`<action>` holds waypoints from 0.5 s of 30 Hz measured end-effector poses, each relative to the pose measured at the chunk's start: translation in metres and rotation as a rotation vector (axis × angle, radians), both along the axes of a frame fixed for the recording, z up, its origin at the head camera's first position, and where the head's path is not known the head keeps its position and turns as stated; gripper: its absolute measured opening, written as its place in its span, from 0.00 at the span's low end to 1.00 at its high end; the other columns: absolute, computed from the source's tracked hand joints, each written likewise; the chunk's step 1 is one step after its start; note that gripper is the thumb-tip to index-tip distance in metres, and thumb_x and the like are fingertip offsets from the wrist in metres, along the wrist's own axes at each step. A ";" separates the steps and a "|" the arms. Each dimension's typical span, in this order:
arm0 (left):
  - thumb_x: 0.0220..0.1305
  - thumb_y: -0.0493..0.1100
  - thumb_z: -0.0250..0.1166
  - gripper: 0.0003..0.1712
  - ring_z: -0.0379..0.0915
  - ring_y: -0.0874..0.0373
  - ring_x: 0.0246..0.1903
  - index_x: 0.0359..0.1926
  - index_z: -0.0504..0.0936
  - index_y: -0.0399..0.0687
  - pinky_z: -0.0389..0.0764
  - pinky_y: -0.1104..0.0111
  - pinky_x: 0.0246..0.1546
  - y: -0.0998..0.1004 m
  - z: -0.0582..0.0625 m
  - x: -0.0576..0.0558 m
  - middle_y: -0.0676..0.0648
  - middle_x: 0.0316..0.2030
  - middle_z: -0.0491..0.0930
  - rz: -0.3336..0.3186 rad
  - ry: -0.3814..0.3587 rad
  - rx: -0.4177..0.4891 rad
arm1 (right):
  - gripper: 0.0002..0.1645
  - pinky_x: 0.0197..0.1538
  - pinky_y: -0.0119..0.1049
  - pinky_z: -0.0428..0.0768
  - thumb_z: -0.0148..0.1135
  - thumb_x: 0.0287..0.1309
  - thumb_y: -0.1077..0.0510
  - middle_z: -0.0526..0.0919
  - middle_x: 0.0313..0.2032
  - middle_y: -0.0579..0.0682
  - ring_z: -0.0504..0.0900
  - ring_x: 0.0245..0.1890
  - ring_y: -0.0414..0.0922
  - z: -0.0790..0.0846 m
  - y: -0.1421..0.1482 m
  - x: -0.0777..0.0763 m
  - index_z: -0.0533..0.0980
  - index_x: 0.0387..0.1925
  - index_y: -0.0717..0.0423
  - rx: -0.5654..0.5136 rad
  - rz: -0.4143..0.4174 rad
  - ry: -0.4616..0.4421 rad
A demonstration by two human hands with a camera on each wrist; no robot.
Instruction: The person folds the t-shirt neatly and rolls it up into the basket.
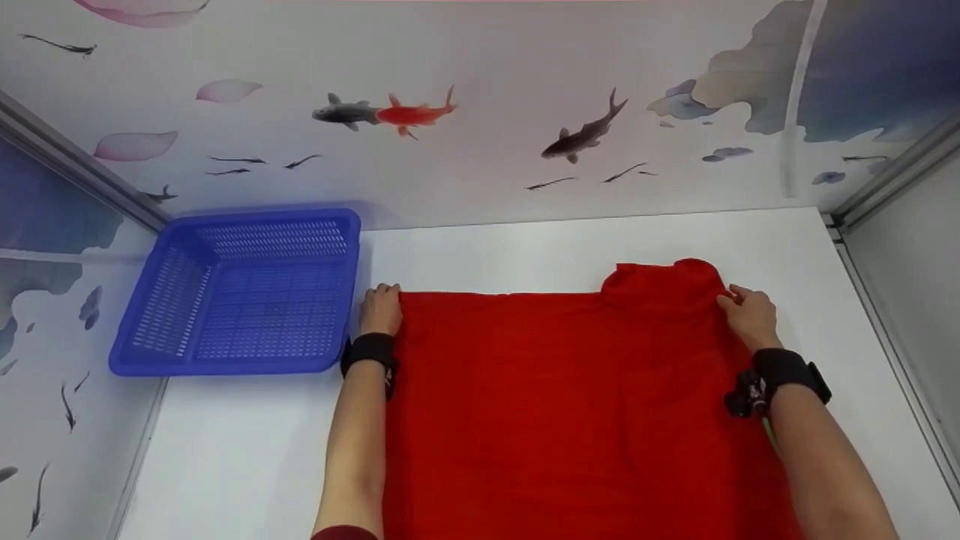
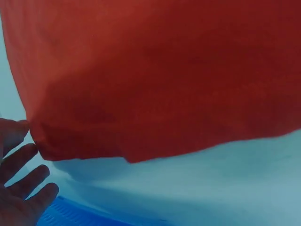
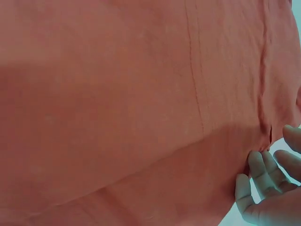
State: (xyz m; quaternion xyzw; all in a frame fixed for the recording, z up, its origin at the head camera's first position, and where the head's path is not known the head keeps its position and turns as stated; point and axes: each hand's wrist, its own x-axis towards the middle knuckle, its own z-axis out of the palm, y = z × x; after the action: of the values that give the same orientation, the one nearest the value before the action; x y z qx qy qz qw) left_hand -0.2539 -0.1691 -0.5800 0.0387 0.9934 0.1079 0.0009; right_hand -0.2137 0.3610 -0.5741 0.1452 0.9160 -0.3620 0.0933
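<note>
A red garment [image 1: 517, 397] lies spread flat on the white table in the head view, its far edge nearly straight and a bunched, raised piece [image 1: 664, 281] at its far right. Double stitching runs across the fabric in the right wrist view. At its far left corner is my left hand [image 1: 381, 309]; in the left wrist view the fingers [image 2: 28, 186] are spread and fairly straight, tips right at the edge. My right hand [image 1: 752, 316] pinches the right edge beside the bunched piece. Its fingers [image 3: 265, 176] are bent against the fabric in the right wrist view.
A blue plastic basket [image 1: 349, 300] with slotted sides stands left of my left hand, with nothing in it. Behind the white table [image 1: 247, 450] rises a wall panel [image 1: 480, 180] painted with fish and petals. More panels close off both sides.
</note>
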 end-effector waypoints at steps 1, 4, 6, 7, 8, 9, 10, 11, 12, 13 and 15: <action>0.55 0.30 0.57 0.14 0.71 0.37 0.38 0.44 0.78 0.31 0.74 0.53 0.39 0.001 -0.001 0.001 0.33 0.41 0.75 0.001 0.021 -0.019 | 0.28 0.55 0.55 0.64 0.42 0.66 0.58 0.63 0.52 0.78 0.63 0.54 0.68 0.001 0.000 0.000 0.56 0.59 0.77 0.010 -0.002 -0.006; 0.55 0.28 0.56 0.13 0.70 0.37 0.36 0.42 0.80 0.34 0.71 0.55 0.40 0.006 -0.002 0.003 0.33 0.38 0.75 0.024 0.049 -0.053 | 0.30 0.52 0.57 0.65 0.41 0.66 0.54 0.63 0.53 0.76 0.63 0.53 0.67 0.003 -0.002 -0.001 0.57 0.60 0.74 0.039 -0.012 -0.060; 0.56 0.28 0.55 0.12 0.69 0.38 0.36 0.40 0.81 0.34 0.70 0.56 0.40 0.009 -0.002 0.004 0.34 0.37 0.74 0.039 0.076 -0.053 | 0.30 0.50 0.56 0.66 0.42 0.66 0.52 0.64 0.53 0.74 0.65 0.52 0.66 0.004 -0.003 -0.001 0.60 0.60 0.71 0.057 -0.029 -0.091; 0.56 0.28 0.55 0.11 0.69 0.38 0.36 0.38 0.81 0.34 0.71 0.56 0.40 0.010 -0.002 0.004 0.34 0.37 0.74 0.049 0.091 -0.043 | 0.29 0.47 0.55 0.66 0.43 0.65 0.51 0.65 0.53 0.73 0.66 0.51 0.65 0.004 -0.003 -0.001 0.62 0.59 0.70 0.056 -0.040 -0.102; 0.56 0.28 0.54 0.11 0.69 0.38 0.36 0.37 0.81 0.34 0.72 0.55 0.39 0.011 -0.002 0.005 0.34 0.36 0.74 0.059 0.105 -0.031 | 0.28 0.45 0.53 0.67 0.43 0.65 0.50 0.67 0.52 0.72 0.68 0.49 0.63 0.005 -0.004 -0.001 0.63 0.57 0.69 0.056 -0.052 -0.107; 0.55 0.29 0.55 0.09 0.69 0.38 0.36 0.36 0.81 0.33 0.73 0.55 0.37 0.012 -0.002 0.005 0.35 0.36 0.74 0.067 0.127 -0.021 | 0.27 0.43 0.51 0.67 0.44 0.65 0.50 0.68 0.50 0.71 0.69 0.47 0.62 0.005 -0.004 -0.001 0.64 0.55 0.69 0.055 -0.063 -0.102; 0.55 0.29 0.56 0.08 0.68 0.39 0.35 0.34 0.80 0.33 0.74 0.55 0.35 0.013 -0.003 0.005 0.35 0.35 0.73 0.069 0.154 -0.014 | 0.25 0.40 0.47 0.67 0.45 0.64 0.51 0.69 0.49 0.70 0.70 0.44 0.61 0.005 -0.004 0.000 0.65 0.52 0.68 0.050 -0.073 -0.091; 0.54 0.29 0.57 0.06 0.68 0.39 0.35 0.33 0.79 0.32 0.75 0.54 0.33 0.013 -0.003 0.005 0.35 0.35 0.73 0.073 0.173 -0.002 | 0.24 0.38 0.44 0.67 0.46 0.64 0.51 0.70 0.47 0.69 0.70 0.42 0.59 0.005 -0.004 0.001 0.66 0.50 0.68 0.043 -0.081 -0.081; 0.53 0.30 0.58 0.05 0.68 0.40 0.35 0.32 0.79 0.32 0.75 0.54 0.32 0.014 -0.003 0.005 0.36 0.34 0.73 0.074 0.188 0.003 | 0.23 0.36 0.41 0.66 0.47 0.64 0.52 0.71 0.46 0.69 0.70 0.41 0.58 0.005 -0.004 0.001 0.66 0.49 0.68 0.037 -0.087 -0.066; 0.52 0.30 0.59 0.04 0.68 0.40 0.35 0.31 0.78 0.32 0.75 0.54 0.31 0.014 -0.003 0.005 0.36 0.34 0.73 0.072 0.204 0.003 | 0.22 0.35 0.39 0.65 0.47 0.64 0.52 0.71 0.44 0.68 0.70 0.39 0.57 0.004 -0.004 0.001 0.67 0.48 0.68 0.034 -0.093 -0.050; 0.52 0.30 0.60 0.04 0.69 0.40 0.35 0.31 0.77 0.32 0.75 0.54 0.31 0.016 -0.003 0.006 0.36 0.34 0.74 0.069 0.223 0.006 | 0.20 0.33 0.36 0.65 0.48 0.63 0.54 0.71 0.42 0.68 0.71 0.38 0.56 0.004 -0.003 0.002 0.68 0.46 0.69 0.030 -0.109 -0.010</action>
State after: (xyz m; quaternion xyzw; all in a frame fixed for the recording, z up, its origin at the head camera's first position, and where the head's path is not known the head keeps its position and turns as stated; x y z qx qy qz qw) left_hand -0.2479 -0.1535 -0.5834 0.0160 0.9878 0.1057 -0.1135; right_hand -0.2117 0.3584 -0.5700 0.1980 0.9116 -0.3521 0.0759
